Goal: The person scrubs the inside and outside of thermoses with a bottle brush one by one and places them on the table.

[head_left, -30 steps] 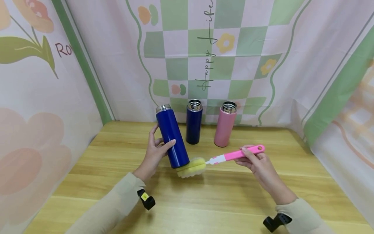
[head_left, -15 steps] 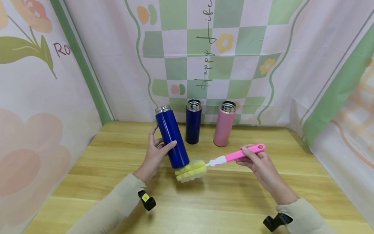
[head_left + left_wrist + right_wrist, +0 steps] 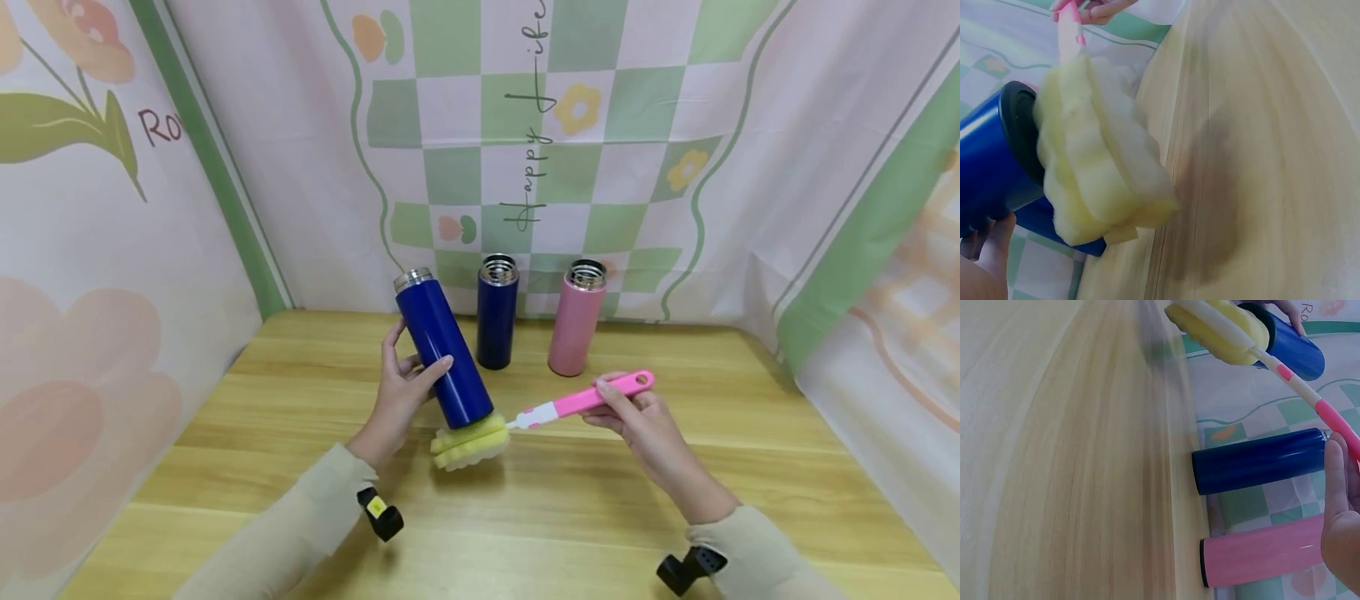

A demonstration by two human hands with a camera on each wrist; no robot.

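Note:
My left hand [image 3: 401, 396] grips a blue thermos bottle [image 3: 444, 350] round its side. The bottle leans, its steel mouth up and to the left, its base down toward the right. In my right hand [image 3: 637, 425] is a bottle brush, pinched by its pink handle [image 3: 600, 395]. Its yellow and white sponge head [image 3: 471, 442] lies against the bottle's dark base [image 3: 1021, 125], as the left wrist view shows. The sponge is above the table, its shadow below it. Part of the base is hidden behind the sponge.
A dark blue thermos [image 3: 497, 321] and a pink thermos [image 3: 577, 325], both lidless, stand upright at the back of the wooden table [image 3: 480, 533]. Behind them hangs a checked curtain [image 3: 577, 175]. A black camera is strapped on each sleeve.
My right hand has moved left with the brush, and the sponge head has slid left along the bottle's base. The blue bottle leans slightly more, its mouth a little further left.

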